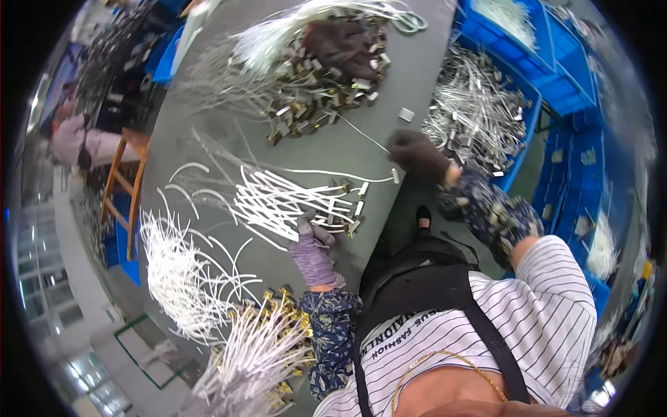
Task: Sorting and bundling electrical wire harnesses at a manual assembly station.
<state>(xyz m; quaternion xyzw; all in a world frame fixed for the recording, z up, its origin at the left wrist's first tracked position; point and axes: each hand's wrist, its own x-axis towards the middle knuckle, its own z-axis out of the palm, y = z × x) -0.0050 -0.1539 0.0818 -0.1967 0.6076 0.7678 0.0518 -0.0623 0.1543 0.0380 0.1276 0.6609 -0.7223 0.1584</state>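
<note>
My left hand (314, 243), in a grey-purple glove, rests on the table with fingers curled at the near edge of a spread of white cables (267, 201). It appears closed on a white cable there. To the right, my right hand (417, 154), in a dark glove, is closed and slightly blurred near the table's right edge. A thin white cable (365, 134) runs from its fingertips back toward a heap of metal connectors (306, 97). Just below that hand, one cable's small connector (396, 175) lies at the edge. A loose metal piece (407, 115) sits farther back.
A dark cloth (344, 47) tops the connector heap, near green-handled scissors (411, 23). White cables (174, 278) and gold-coloured connectors (285, 306) lie at near left. Right of the grey table (417, 69) stands a blue bin (531, 118) of cables; a wooden stool (125, 187) is left.
</note>
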